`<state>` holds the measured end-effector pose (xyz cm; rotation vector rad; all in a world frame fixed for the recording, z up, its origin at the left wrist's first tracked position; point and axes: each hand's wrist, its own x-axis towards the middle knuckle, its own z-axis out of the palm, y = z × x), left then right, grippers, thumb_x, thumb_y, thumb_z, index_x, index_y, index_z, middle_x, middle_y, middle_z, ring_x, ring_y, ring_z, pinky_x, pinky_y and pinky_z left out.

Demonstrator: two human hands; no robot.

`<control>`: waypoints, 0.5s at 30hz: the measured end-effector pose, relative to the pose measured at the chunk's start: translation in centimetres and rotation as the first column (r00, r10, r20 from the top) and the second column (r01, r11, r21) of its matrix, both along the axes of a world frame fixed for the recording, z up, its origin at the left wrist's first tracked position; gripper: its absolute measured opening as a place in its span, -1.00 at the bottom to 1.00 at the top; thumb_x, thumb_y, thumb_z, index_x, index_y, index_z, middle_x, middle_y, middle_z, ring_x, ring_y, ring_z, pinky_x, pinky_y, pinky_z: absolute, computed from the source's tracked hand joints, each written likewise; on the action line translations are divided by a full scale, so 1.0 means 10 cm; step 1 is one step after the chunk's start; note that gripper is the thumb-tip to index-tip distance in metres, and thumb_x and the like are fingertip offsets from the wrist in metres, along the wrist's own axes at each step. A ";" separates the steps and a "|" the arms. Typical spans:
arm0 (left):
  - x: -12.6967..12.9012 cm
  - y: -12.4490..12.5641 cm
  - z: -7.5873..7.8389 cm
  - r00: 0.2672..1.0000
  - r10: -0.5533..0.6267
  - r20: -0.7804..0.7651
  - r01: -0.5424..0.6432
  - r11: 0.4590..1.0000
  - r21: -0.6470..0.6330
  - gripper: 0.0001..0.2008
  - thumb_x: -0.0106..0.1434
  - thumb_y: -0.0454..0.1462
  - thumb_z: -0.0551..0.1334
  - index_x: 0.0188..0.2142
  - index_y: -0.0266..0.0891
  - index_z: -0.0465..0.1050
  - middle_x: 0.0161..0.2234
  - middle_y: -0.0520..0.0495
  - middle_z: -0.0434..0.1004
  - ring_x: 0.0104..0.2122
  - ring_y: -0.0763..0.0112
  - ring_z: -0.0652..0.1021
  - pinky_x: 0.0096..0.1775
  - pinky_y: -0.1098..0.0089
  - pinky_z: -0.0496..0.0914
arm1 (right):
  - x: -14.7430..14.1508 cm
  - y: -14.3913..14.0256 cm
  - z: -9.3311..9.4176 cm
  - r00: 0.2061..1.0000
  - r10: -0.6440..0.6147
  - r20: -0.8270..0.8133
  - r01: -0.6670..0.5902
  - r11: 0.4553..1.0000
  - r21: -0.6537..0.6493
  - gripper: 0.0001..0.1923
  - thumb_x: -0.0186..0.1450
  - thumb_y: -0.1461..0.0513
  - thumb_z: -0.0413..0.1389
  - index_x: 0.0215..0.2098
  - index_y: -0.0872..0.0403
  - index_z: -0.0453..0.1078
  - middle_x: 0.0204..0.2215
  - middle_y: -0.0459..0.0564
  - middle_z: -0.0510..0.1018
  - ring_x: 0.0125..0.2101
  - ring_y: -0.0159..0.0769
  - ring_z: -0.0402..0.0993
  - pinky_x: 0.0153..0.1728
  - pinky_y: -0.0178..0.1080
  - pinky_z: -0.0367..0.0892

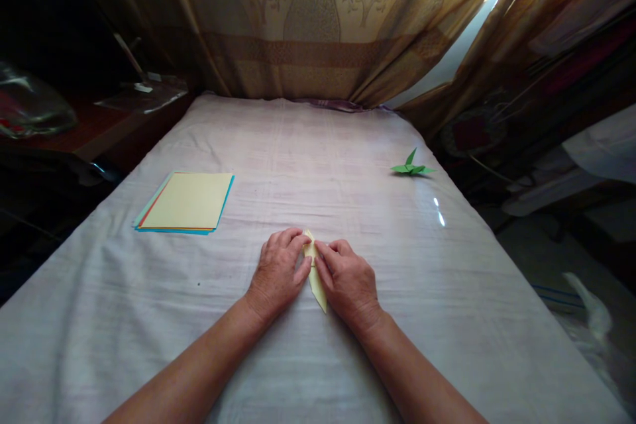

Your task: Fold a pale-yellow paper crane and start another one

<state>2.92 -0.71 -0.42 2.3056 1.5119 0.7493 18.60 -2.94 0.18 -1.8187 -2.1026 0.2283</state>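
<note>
My left hand and right hand are meeting at a slim strip of pale yellow paper, which is lying on the pale cloth close in front of me, slanting away. My left fingertips are grasping its left side towards the far end, and my right fingertips are grasping the side opposite; I cannot tell how hard they are pressing. As I judge it, the folding is partway along: the paper is already narrowing to a point, but no parts are standing out clearly, so some shaping seems to be remaining. A green paper figure is sitting farther off to my right, looking finished. A stack of square paper is lying flat to my left, its top sheet looking unfolded.
</note>
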 end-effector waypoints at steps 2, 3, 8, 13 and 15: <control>0.00 0.00 0.01 1.000 -0.010 -0.025 0.010 1.000 -0.007 -0.71 0.26 -0.30 0.20 -0.01 -0.12 0.42 0.05 -0.14 0.41 0.05 0.15 0.39 0.07 0.12 0.31 | 0.00 0.00 0.00 1.000 0.003 0.004 -0.003 1.000 -0.005 -0.69 0.38 0.18 0.01 0.04 -0.12 0.44 -0.24 -0.05 0.51 -0.45 -0.41 0.40 -0.44 -0.36 0.15; 0.00 -0.01 0.01 0.999 -0.013 -0.039 0.012 1.000 -0.005 -0.70 0.27 -0.30 0.20 0.00 -0.12 0.43 0.07 -0.14 0.41 0.05 0.15 0.39 0.07 0.11 0.31 | 0.00 0.00 0.00 1.000 0.003 0.006 -0.003 1.000 -0.006 -0.69 0.38 0.18 0.01 0.05 -0.12 0.44 -0.25 -0.06 0.50 -0.46 -0.41 0.40 -0.44 -0.35 0.15; -0.01 -0.02 0.04 0.994 -0.055 -0.094 0.056 0.998 0.013 -0.67 0.30 -0.31 0.17 0.05 -0.14 0.45 0.14 -0.13 0.43 0.05 0.11 0.41 0.06 0.07 0.32 | -0.01 0.01 0.02 0.999 0.002 0.043 -0.001 1.000 -0.011 -0.70 0.38 0.17 0.01 0.03 -0.13 0.45 -0.26 -0.05 0.50 -0.46 -0.40 0.40 -0.45 -0.34 0.14; -0.04 -0.04 0.05 0.981 -0.095 -0.170 0.104 0.994 0.040 -0.66 0.33 -0.27 0.16 0.09 -0.12 0.43 0.11 -0.10 0.48 0.11 0.08 0.39 0.08 0.05 0.29 | -0.01 0.01 0.02 0.998 0.010 0.054 -0.009 1.000 -0.015 -0.70 0.38 0.16 0.01 0.03 -0.11 0.46 -0.26 -0.04 0.51 -0.47 -0.39 0.40 -0.44 -0.34 0.16; -0.04 -0.04 0.07 0.972 -0.096 -0.213 0.108 0.993 0.048 -0.66 0.34 -0.25 0.15 0.09 -0.10 0.44 0.11 -0.10 0.48 0.14 0.05 0.37 0.08 0.03 0.27 | 0.01 0.00 -0.01 0.999 0.012 0.031 -0.012 1.000 -0.002 -0.70 0.39 0.16 0.00 0.02 -0.10 0.46 -0.25 -0.04 0.52 -0.46 -0.39 0.41 -0.43 -0.34 0.19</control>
